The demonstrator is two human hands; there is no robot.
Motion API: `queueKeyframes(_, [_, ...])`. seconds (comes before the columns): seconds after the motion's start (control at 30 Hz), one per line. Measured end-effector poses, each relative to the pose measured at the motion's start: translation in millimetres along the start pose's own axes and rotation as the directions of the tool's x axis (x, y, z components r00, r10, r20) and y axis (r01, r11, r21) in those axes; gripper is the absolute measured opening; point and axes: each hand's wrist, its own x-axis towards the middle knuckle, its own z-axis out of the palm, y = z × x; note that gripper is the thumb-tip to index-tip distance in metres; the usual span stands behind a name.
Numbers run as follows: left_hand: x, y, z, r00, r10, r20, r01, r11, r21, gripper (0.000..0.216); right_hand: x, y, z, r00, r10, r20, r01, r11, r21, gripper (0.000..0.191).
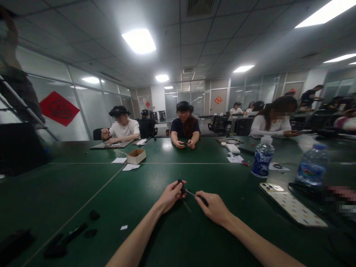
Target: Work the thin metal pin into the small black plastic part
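Observation:
Above the green table (pixel 155 230), my left hand (pixel 171 195) is closed around a small black part (pixel 181 186), whose exact kind I cannot make out. My right hand (pixel 215 207) grips the dark handle of a screwdriver (pixel 202 200). The thin metal shaft points left, and its tip meets or nearly meets the black part; which of the two I cannot tell. Left of my forearms lie several loose black parts (pixel 73 233) and a small white scrap of paper (pixel 124 227).
To the right are a patterned phone (pixel 292 205), a blue-labelled bottle (pixel 262 157) and a blue-capped bottle (pixel 311 167). A small open box (pixel 136 156) stands farther left, on papers (pixel 131 167). Across the table, a person (pixel 185 126) handles something small. Another person (pixel 16 81) is by a ladder.

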Motion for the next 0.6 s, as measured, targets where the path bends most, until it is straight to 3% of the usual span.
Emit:
queueKeyframes(0.17, [-0.7,2.4,1.4,0.999,0.032,0.020,-0.033,0.998,0.057,0.037,0.9,1.7,1.0,1.000,-0.014,-0.014,0.015,0.999,0.044,0.031])
queueKeyframes(0.3, [-3.4,5.2,5.2,0.994,-0.011,0.106,-0.007,0.985,0.170,0.035,4.7,10.5,2.5,0.970,0.181,-0.164,-0.166,0.981,0.101,0.037])
queueKeyframes(0.37, [-3.5,4.8,5.2,0.996,-0.005,0.088,-0.008,0.990,0.140,0.034,5.3,11.7,1.4,0.958,0.225,-0.177,-0.209,0.972,0.104,0.037])
queueKeyframes(0.47, [-1.3,2.1,2.2,1.000,0.013,0.019,-0.013,1.000,0.007,0.034,3.1,7.2,-1.1,0.995,0.085,-0.054,-0.080,0.993,0.085,0.032])
queueKeyframes(0.6, [2.4,-2.0,-1.9,1.000,0.004,-0.001,-0.004,0.999,-0.047,0.034,-0.6,0.6,-2.5,0.998,-0.031,0.046,0.028,0.997,0.073,0.029])
